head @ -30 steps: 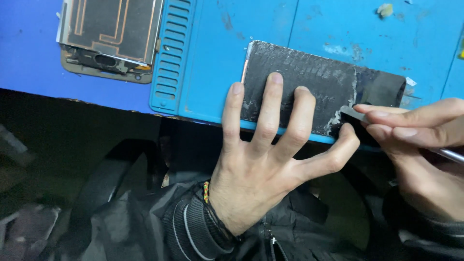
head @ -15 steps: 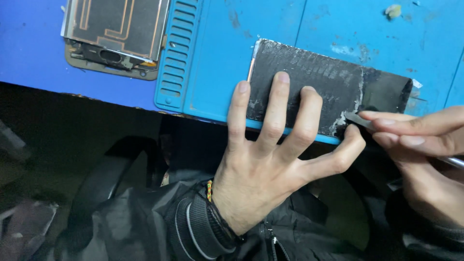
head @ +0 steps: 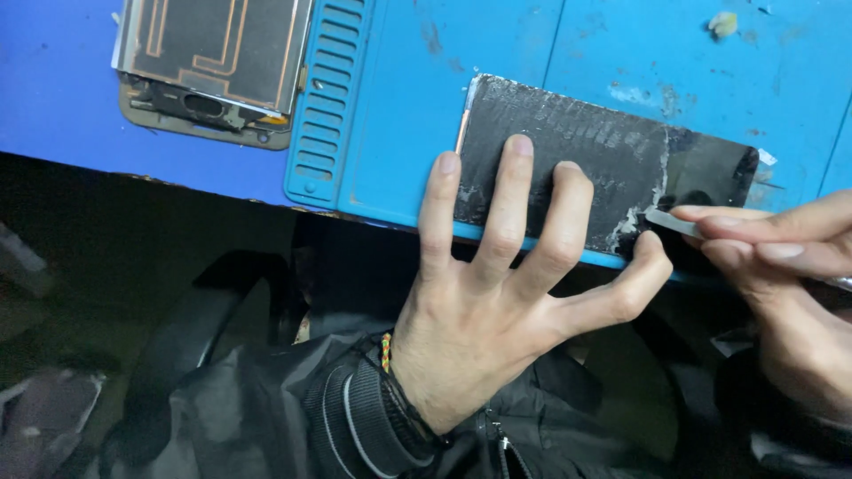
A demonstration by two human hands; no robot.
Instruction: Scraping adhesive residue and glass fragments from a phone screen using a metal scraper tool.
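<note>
A black phone screen panel (head: pixel 612 146) with grey glue residue lies on a blue work mat (head: pixel 426 98) near the table's front edge. My left hand (head: pixel 497 302) presses on it with spread fingers, the thumb at its lower right edge. My right hand (head: pixel 781 257) pinches a thin flat metal scraper (head: pixel 667 220) whose tip touches the panel's lower right part, beside a white strip of peeled residue.
A phone frame with a copper-coloured coil (head: pixel 213 66) lies at the back left on the darker blue table top (head: pixel 53 98). A ribbed slot section (head: pixel 321 98) runs along the mat's left edge. A small crumb (head: pixel 723 24) sits at the back right. Below are my dark jacket and a chair.
The scraper tip has shifted slightly left along the panel's lower right part. My left hand keeps pressing the panel in the same spot.
</note>
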